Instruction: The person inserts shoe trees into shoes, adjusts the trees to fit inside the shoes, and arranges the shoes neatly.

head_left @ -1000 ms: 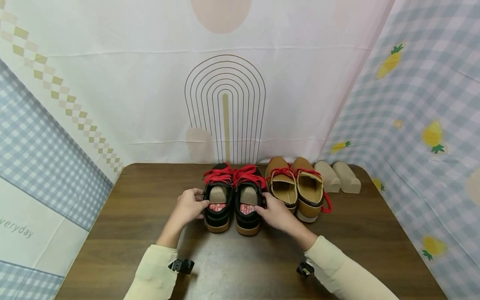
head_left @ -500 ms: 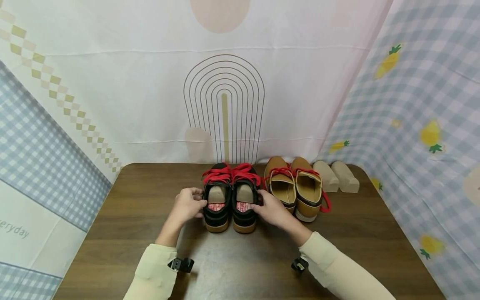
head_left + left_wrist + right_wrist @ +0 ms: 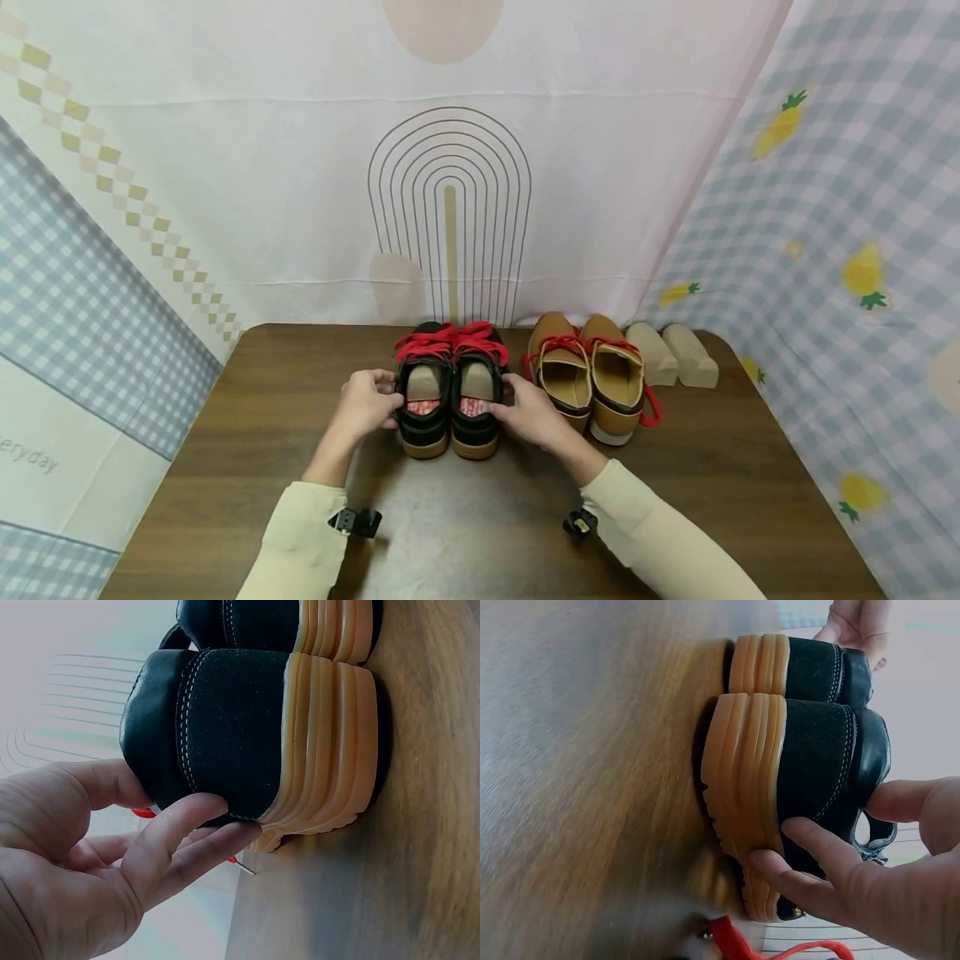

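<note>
Side by side at the table's back stand two black shoes with red laces and gum-coloured soles, heels toward me. A beige shaped insert (image 3: pixel 424 382) fills the front of the left shoe's (image 3: pixel 424 437) opening, and another insert (image 3: pixel 477 381) sits likewise in the right shoe (image 3: pixel 475 437). Pink-and-white insoles show behind them. My left hand (image 3: pixel 366 404) holds the left shoe's outer side, thumb at the collar. With its thumb at the collar and fingers along the outer side, my right hand (image 3: pixel 900 877) grips the right shoe. Both soles look flat on the table in the wrist views.
Just right of my right hand is a tan pair with red laces: a left tan shoe (image 3: pixel 564 379) and a right tan shoe (image 3: pixel 617 375). Beyond them lie two beige inserts (image 3: pixel 692 357). A fabric backdrop (image 3: pixel 300 208) rises behind the wooden table (image 3: pixel 450 525).
The right black shoe has slid left against the left one, and then both have shifted left with my hands, farther from the tan pair. Tan shoes and loose inserts have stayed put.
</note>
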{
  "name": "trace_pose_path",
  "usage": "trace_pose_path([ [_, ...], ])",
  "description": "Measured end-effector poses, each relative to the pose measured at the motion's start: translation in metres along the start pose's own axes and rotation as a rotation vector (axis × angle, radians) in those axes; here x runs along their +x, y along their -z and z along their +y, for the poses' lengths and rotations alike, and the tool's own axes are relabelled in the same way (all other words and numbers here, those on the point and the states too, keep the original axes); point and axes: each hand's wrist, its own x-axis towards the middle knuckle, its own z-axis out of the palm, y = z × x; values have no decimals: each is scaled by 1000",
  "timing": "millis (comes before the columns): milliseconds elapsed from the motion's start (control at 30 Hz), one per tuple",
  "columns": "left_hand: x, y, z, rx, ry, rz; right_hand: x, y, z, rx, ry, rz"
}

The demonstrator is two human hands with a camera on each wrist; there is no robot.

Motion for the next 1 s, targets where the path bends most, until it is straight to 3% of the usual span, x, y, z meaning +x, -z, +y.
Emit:
trace_pose_path([
  [167, 3, 7, 0, -2, 8, -3, 7, -4, -2, 40, -6, 1],
  [1000, 10, 50, -13, 46, 23, 4, 37, -34, -31, 7, 26, -29],
])
